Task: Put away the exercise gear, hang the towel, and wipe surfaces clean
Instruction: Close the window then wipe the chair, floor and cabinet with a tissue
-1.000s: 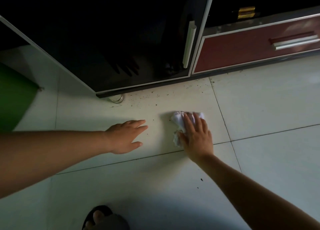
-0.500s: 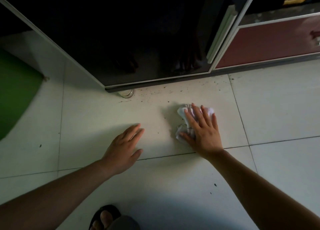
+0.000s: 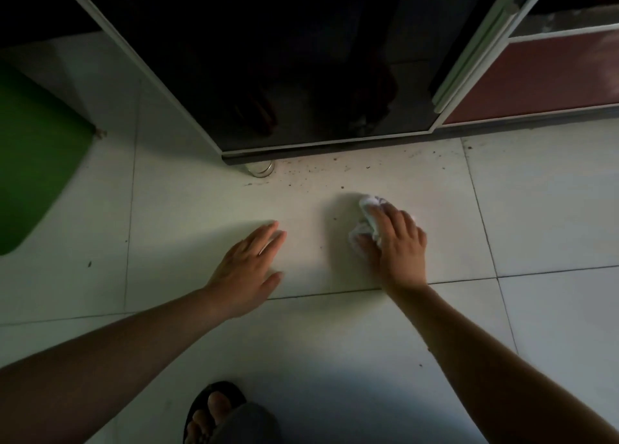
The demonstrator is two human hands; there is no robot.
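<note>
On the white floor tile [image 3: 207, 229] the left hand [image 3: 246, 273] lies palm down, arm outstretched, fingers straight and together. The right hand [image 3: 398, 246] curls its fingers over a crumpled white cloth [image 3: 368, 206], which bulges past the fingertips and thumb.

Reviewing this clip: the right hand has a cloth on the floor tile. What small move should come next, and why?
Probably slide the cloth forward with the right hand toward the cabinet: dark specks lie on the tile just ahead of it, while the left hand rests flat beside.
</note>
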